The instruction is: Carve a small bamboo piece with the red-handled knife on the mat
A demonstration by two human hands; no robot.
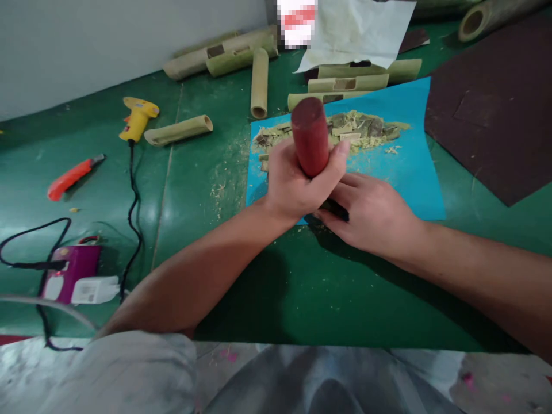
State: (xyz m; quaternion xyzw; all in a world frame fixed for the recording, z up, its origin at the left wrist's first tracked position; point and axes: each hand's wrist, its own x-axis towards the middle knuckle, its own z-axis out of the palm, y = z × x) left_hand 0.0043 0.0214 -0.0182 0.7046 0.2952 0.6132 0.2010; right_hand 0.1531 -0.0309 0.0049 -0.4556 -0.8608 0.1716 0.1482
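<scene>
My left hand (pixel 297 178) is closed around the thick red handle (pixel 310 138) of a tool, which stands nearly upright over the blue sheet (pixel 409 184). Its working end is hidden below my fist. Close against it on the right, my right hand (pixel 373 210) has its fingers curled down near the sheet's front edge. Something dark and greenish shows between the two hands, too covered to name. Just beyond them lies a heap of bamboo chips and shavings (pixel 366 129) on the sheet.
Cut bamboo tubes (pixel 259 83) lie along the back, and a single bamboo piece (pixel 179 131) at left. Also on the green table (pixel 241 293) are a yellow corded tool (pixel 140 118), an orange cutter (pixel 71 179), a purple box (pixel 75 270) with cables and a dark brown sheet (pixel 491 115).
</scene>
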